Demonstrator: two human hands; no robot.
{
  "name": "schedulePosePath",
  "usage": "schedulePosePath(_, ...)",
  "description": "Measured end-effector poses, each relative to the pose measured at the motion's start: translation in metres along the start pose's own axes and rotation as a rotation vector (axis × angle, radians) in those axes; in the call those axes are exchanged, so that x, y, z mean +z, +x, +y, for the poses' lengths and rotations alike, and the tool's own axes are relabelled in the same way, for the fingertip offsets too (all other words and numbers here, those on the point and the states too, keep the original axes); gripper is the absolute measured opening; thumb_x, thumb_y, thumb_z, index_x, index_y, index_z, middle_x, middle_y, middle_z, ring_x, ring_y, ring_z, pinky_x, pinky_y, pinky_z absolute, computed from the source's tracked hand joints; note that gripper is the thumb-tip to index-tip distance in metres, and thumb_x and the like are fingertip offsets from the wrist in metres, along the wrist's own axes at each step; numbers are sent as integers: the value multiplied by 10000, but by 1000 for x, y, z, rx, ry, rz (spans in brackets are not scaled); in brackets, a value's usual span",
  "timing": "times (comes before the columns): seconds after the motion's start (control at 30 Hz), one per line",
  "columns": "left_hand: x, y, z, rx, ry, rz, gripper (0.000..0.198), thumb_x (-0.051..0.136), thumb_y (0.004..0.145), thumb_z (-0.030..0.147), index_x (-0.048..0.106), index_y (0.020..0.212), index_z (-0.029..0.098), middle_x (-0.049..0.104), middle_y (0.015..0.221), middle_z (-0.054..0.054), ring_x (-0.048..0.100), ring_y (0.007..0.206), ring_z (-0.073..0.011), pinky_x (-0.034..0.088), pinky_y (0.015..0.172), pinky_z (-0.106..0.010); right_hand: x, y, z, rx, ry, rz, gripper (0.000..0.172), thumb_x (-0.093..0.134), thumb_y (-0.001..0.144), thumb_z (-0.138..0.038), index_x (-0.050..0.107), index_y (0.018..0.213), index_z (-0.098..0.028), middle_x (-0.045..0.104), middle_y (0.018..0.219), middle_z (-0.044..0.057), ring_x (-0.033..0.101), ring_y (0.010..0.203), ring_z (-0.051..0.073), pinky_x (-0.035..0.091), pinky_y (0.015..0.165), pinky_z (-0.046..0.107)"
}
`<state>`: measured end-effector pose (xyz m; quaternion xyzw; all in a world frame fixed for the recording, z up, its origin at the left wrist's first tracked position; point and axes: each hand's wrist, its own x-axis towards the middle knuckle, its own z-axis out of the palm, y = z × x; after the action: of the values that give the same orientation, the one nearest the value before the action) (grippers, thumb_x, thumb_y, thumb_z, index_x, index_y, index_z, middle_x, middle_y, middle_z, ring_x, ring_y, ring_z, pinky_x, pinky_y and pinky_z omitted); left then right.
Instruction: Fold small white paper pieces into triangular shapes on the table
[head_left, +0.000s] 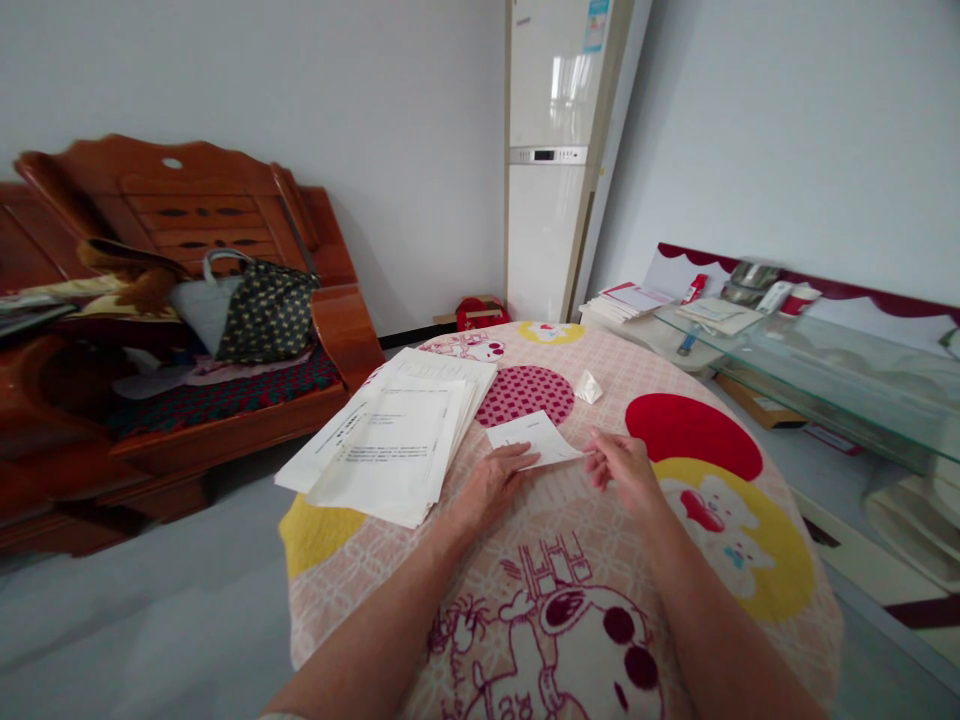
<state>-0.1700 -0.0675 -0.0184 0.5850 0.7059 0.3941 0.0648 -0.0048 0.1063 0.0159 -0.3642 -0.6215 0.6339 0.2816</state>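
The left hand [495, 482] lies flat on rectangular white paper [540, 436] at seven o'clock; the right hand [622, 468] curls at four, pinch unclear.

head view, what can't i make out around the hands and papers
All in the head view:
- Small white slip: print too small to read; the left hand covers part of it.
- Right hand: curled fingers hide whether it grips the slip's corner.
- Paper stack: text too small; the top sheets hide most of those below.
- Tablecloth: near edge cut off by the picture's bottom.
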Motion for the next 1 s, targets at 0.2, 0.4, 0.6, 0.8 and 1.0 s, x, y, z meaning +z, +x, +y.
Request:
schedulePosePath(0.2,-11,3,18,-152,-260,44,319,593,927,311,741,1188,203,753,1176,-99,695,1094,-263,526,1004,-386,-11,12,4,-249,-130,26,438,757,722,-586,730,758,-151,736,743,67,682,725,210,531,646,274)
schedulePosePath(0.4,-18,5,19,-153,-478,-31,433,567,920,511,735,766,142,681,733,-61,609,721,-194,482,678,-285,-8,3,-3,-214,-141,-234,378,795,690,-481,768,840,-134,736,774,40,670,767,222,492,655,271)
schedulePosePath(0.6,-16,3,13,-340,-731,-90,519,701,776,629,711,778,111,627,693,-40,514,630,-133,392,590,-242,-9,-2,-1,-37,-64,-371,372,770,696,-458,763,835,-113,729,710,53,639,617,181,479,560,266)
schedulePosePath(0.8,-3,4,-2,-526,-601,41,354,693,794,438,716,891,97,590,630,4,482,545,-106,332,508,-208,1,-4,7,141,-198,-332,178,706,716,-297,715,775,-129,649,536,8,578,439,158,406,388,225)
schedulePosePath(1.0,-9,7,4,-497,-207,148,582,694,753,170,608,1322,84,590,593,52,543,554,-127,400,606,-249,13,-7,2,69,-371,-154,83,657,680,-137,642,605,-168,596,460,-24,539,375,139,345,323,200)
